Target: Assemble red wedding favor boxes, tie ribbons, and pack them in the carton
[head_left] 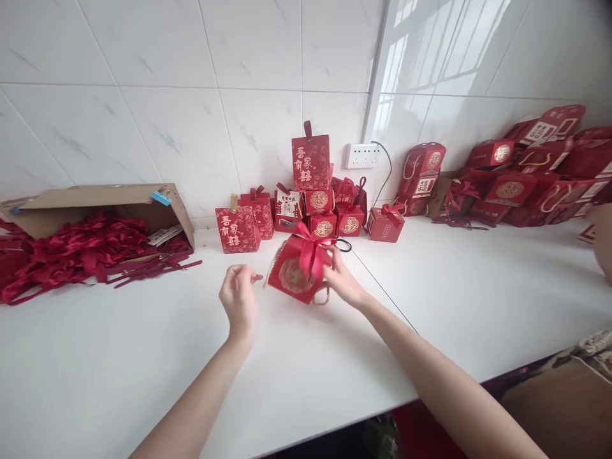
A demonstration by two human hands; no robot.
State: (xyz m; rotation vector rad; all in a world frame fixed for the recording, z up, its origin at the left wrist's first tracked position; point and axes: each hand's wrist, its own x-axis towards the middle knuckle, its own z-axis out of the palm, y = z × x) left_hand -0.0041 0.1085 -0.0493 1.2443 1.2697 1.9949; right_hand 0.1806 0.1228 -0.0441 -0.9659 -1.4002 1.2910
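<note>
A red gift box [292, 275] with a round gold emblem, a bright red ribbon bow [313, 250] and rope handles is tilted over the white counter. My right hand [342, 278] grips its right side, the fingers partly hidden behind the box and bow. To the left of the box, apart from it, my left hand [239, 296] is closed with the fingers curled in. A small dark reddish tip shows at its fingers; I cannot make out what it is. Behind the gift box stands a group of small red boxes [319, 225], some stacked.
An open cardboard box [95, 191] spills red ribbons [90, 245] at left. Two red bags [236, 229] stand near the wall. A power strip [366, 156] with a black cable hangs behind. Red boxes [514, 191] pile up at right, near another person's arm [603, 239].
</note>
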